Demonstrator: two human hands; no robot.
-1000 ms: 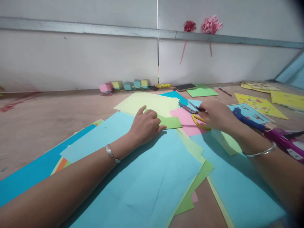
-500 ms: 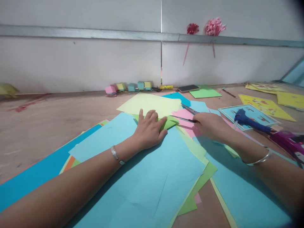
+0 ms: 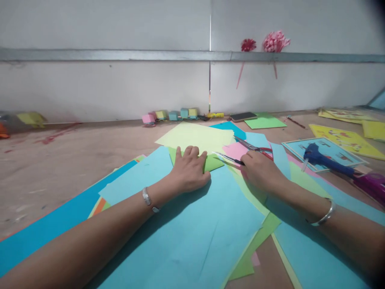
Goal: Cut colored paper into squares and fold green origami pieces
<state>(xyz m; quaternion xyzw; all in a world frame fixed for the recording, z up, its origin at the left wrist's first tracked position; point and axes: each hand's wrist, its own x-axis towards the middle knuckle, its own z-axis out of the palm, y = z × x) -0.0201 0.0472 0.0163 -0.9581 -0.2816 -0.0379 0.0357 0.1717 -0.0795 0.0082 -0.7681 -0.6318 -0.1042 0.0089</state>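
Note:
My left hand (image 3: 191,170) lies flat with fingers apart, pressing on a folded green paper (image 3: 215,162). To its right, my right hand (image 3: 260,170) is closed around a slim pen-like tool (image 3: 230,158) with a dark grip and pale pointed tip. The tip reaches the green paper; I cannot tell its exact kind. Just beyond that hand rest red-handled scissors (image 3: 250,145), their handle partly behind my fingers. A large light blue sheet (image 3: 186,233) spreads under my left forearm, and a pale yellow sheet (image 3: 195,135) lies beyond my fingertips.
A purple and blue glue gun (image 3: 331,162) lies at right, near printed yellow cards (image 3: 345,140). Along the wall stand small paper cubes (image 3: 173,115), a yellow tube (image 3: 215,115) and a dark phone (image 3: 243,117). Pink paper flowers (image 3: 275,42) hang on a metal rail.
The view has shifted slightly, so the scene sits lower and farther right. My right hand has drawn back a little from the scissors, uncovering their red handle. My left hand keeps pressing the green paper.

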